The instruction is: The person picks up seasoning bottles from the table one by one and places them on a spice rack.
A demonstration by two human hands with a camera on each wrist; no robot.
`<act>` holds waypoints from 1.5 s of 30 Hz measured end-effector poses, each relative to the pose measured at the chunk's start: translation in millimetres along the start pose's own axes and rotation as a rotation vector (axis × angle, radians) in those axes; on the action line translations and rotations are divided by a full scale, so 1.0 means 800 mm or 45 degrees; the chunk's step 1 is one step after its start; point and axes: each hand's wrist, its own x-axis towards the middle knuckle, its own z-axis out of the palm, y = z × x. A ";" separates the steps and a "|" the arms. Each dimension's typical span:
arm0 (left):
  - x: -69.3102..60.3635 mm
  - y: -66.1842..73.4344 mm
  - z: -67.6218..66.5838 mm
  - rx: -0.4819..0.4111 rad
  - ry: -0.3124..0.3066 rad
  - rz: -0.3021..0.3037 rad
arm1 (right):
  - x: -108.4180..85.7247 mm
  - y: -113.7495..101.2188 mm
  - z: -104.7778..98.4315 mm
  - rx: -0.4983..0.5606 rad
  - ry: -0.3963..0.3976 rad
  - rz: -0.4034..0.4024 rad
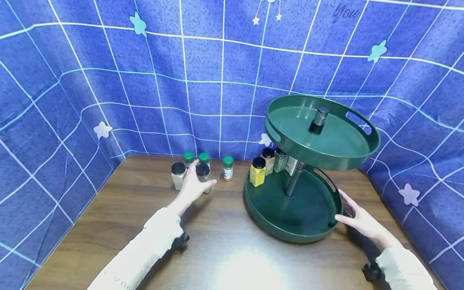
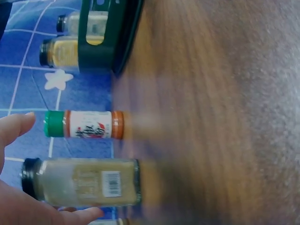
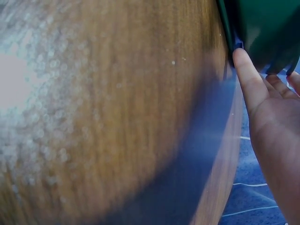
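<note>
- Near the counter's (image 1: 127,213) right edge, the right hand (image 1: 367,222) lies against the lower tray (image 1: 311,211) of a green two-tier stand, its fingers extended rather than clenched. Only the right wrist view shows close up the thumb tip on the tray's edge; the tips of the other fingers are partly hidden there.
- Left of the counter's middle and toward its far edge, the left hand (image 1: 192,187) has its thumb and fingers spread, released, around a tan jar (image 2: 89,183). The jar stands upright between them, the thumb on the side facing the stand.
- The left wrist view adds the jar's barcode and a gap between thumb and black cap; in the head view the hand covers much of the jar. Whether the other fingers touch the glass cannot be told, and the frame cuts the hand off.
- Just left of the left hand stands a pale black-capped jar (image 1: 178,177).
- Apart, toward the stand, is an orange-bottomed shaker (image 1: 228,169) with a green cap; its label print is blurred.
- On the lower tray's far left side is a yellow jar (image 1: 257,175) with others beyond, partly hidden by the upper tray (image 1: 337,137).
- Farthest, two green-capped containers (image 1: 188,157) stand near the counter's far edge, mostly blocked by the hand and jars.
</note>
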 end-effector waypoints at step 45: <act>0.016 -0.034 0.008 -0.401 0.022 -0.037 | 0.000 -0.003 0.000 -0.007 -0.003 0.025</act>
